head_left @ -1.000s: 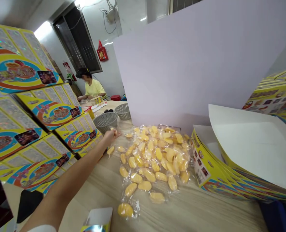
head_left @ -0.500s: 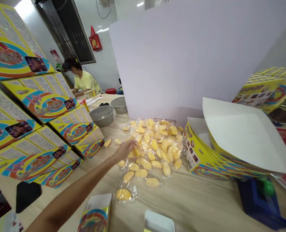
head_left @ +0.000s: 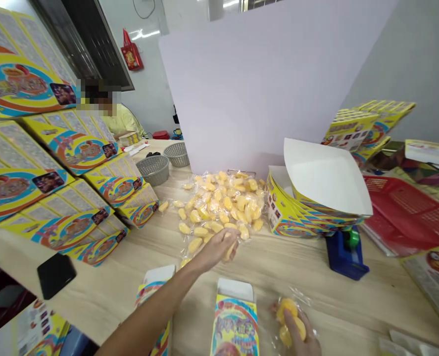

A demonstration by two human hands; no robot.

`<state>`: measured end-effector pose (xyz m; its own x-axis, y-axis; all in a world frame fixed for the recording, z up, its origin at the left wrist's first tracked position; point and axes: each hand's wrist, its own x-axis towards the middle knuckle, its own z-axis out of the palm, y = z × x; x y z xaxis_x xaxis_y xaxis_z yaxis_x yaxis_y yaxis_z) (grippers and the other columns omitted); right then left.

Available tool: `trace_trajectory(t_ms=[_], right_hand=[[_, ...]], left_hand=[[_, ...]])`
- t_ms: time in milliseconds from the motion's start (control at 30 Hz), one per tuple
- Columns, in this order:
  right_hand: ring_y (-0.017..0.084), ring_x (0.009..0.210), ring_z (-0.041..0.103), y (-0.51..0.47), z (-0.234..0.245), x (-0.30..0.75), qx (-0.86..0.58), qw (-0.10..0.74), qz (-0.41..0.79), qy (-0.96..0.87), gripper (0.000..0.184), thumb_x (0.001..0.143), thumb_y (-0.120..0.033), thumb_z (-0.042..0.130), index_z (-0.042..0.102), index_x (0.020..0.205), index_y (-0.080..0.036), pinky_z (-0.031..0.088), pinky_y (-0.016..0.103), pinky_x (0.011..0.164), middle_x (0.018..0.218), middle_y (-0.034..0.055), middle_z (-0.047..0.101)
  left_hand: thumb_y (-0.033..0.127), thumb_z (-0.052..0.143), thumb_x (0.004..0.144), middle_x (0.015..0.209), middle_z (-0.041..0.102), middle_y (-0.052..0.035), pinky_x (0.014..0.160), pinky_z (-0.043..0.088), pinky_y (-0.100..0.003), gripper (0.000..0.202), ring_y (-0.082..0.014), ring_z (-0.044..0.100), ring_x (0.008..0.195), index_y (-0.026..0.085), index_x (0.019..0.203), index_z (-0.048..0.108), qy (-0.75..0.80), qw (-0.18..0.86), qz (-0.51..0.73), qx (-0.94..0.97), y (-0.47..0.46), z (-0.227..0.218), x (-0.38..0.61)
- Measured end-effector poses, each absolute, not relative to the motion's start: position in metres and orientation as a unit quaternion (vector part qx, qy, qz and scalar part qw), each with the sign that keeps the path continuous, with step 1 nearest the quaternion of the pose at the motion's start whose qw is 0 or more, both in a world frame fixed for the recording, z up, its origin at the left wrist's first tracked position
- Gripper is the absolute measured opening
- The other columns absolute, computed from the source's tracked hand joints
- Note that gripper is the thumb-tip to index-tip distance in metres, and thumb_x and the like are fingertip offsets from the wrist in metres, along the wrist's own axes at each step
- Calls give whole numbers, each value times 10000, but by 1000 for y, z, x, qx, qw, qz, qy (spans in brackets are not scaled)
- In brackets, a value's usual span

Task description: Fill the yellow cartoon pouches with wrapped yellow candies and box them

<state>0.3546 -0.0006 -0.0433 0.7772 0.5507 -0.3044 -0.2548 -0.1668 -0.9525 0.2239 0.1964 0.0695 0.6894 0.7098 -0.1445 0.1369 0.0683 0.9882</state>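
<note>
My left hand (head_left: 219, 248) is closed at the near edge of a heap of yellow oval pieces (head_left: 224, 202) in clear wrappers. A yellow wrapped piece (head_left: 229, 251) shows between its fingers. At the lower right, my right hand (head_left: 301, 333) grips several yellow wrapped pieces (head_left: 288, 311), with loose clear film around them. Between my arms lies a printed carton (head_left: 235, 324) with its white end flap raised. A second carton (head_left: 160, 274) is partly covered by my left forearm.
Printed boxes (head_left: 89, 148) are stacked at left, beside a black phone (head_left: 56, 275). Grey baskets (head_left: 153, 170) stand behind. At right are nested open boxes (head_left: 312, 212), a blue tape dispenser (head_left: 347, 257) and a red basket (head_left: 408, 207). A white panel (head_left: 249, 94) rises behind the heap. A co-worker sits beyond.
My left hand has come out of the heap, toward me and rightward, with a yellow piece in its fingers. My right hand has come into view holding wrapped pieces. The view has shifted right and down.
</note>
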Motion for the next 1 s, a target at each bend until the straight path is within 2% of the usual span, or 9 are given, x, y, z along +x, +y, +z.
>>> trace_trajectory(t_ms=[67, 167, 333, 467, 567, 667, 767, 833, 1000], right_hand=[[220, 720, 660, 1, -46, 356, -673, 647, 348, -86, 377, 578, -440, 748, 659, 824, -168, 524, 256, 582, 734, 23, 710], [211, 748, 676, -1, -40, 354, -602, 671, 433, -27, 428, 574, -453, 747, 643, 873, -165, 540, 270, 666, 801, 40, 723], [232, 824, 677, -14, 5, 346, -485, 732, 478, -28, 326, 680, -455, 675, 647, 929, -246, 543, 366, 758, 889, 25, 725], [298, 958, 634, -16, 58, 328, -435, 742, 507, -60, 380, 628, -510, 693, 702, 879, -226, 466, 458, 889, 989, 94, 707], [307, 1113, 539, -9, 77, 316, -395, 755, 510, -116, 491, 616, -525, 695, 676, 1006, -227, 415, 446, 943, 1169, 103, 627], [288, 1094, 548, -6, 73, 312, -459, 724, 490, -160, 429, 594, -436, 742, 687, 964, -226, 446, 383, 901, 1139, 86, 640], [263, 1010, 602, -11, 64, 318, -501, 712, 486, -77, 415, 636, -381, 726, 660, 1021, -240, 477, 354, 844, 1061, 72, 677], [269, 945, 634, -18, 62, 324, -476, 707, 522, -28, 465, 690, -414, 673, 610, 1117, -241, 496, 377, 801, 1029, 88, 688], [298, 897, 654, -33, 61, 331, -449, 697, 558, -23, 487, 696, -442, 654, 610, 1131, -228, 504, 422, 775, 1037, 124, 687]], left_hand=[[589, 543, 738, 661, 414, 61, 424, 306, -192, 511, -53, 367, 436, 192, 1050, 461, 275, 722, 255, 582, 170, 96, 215], [536, 712, 617, 584, 404, 81, 378, 252, -149, 524, -18, 307, 390, 190, 957, 512, 166, 813, 303, 469, 133, 128, 206], [518, 663, 688, 501, 358, 93, 343, 223, -126, 383, -11, 252, 345, 184, 803, 515, 136, 842, 319, 412, 110, 136, 204], [524, 589, 752, 510, 380, 87, 371, 290, -145, 345, -29, 307, 353, 191, 803, 514, 189, 822, 333, 421, 111, 122, 208], [534, 531, 787, 808, 604, -18, 667, 462, -222, 408, -116, 578, 718, 200, 1018, 563, 252, 756, 330, 507, 102, 116, 211], [529, 461, 826, 1298, 493, -75, 1031, 286, -285, 489, -182, 411, 1221, 212, 1191, 539, 269, 723, 214, 600, 96, 107, 219], [467, 527, 811, 1259, 529, -95, 1042, 273, -326, 406, -224, 441, 1203, 179, 1087, 599, 342, 696, 156, 612, 116, 85, 243], [390, 572, 796, 1243, 511, -138, 1015, 286, -371, 421, -262, 443, 1183, 149, 1137, 524, 427, 650, 206, 593, 145, 65, 265], [187, 692, 673, 1358, 311, -189, 1021, 213, -359, 554, -303, 124, 1343, 133, 1145, 408, 529, 571, 313, 543, 211, 22, 307]])
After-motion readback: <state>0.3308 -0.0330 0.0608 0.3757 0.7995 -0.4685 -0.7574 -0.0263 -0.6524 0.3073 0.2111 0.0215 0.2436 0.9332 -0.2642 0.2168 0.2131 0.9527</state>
